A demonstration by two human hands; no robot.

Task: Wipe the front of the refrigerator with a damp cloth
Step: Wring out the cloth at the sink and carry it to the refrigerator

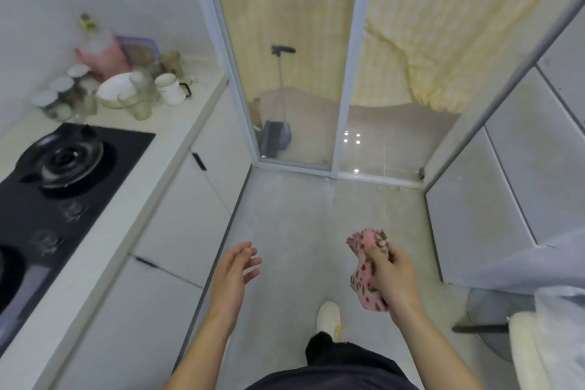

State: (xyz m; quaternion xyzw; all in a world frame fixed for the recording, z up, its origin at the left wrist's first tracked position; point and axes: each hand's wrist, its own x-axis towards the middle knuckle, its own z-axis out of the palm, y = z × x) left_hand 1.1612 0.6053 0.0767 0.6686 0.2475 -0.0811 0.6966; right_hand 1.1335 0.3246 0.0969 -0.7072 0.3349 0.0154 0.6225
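Right grip (392,279) was curled round a bunched pink patterned cloth (364,285), with fingers wrapped over its middle and cloth sticking out above and below the fist. The cloth was in the air over the floor (285,215), low and right of centre, touching nothing else. Left grip (235,269) was spread and held nothing, fingers straight and loosely together, palm turned inward, well apart from the cloth.

One white shoe (329,318) was on the floor between the two forearms. The desk (177,123) ran along the left with a black hob (63,187) set into it. At its far end was a cluster of glass jars (63,98), beside a white mug (171,89). A sliding glass door (351,73) stood straight ahead, with a long-handled dustpan (275,136) behind the pane. Pale grey panel fronts (506,199) ran along the right; I could not tell if these were the refrigerator.
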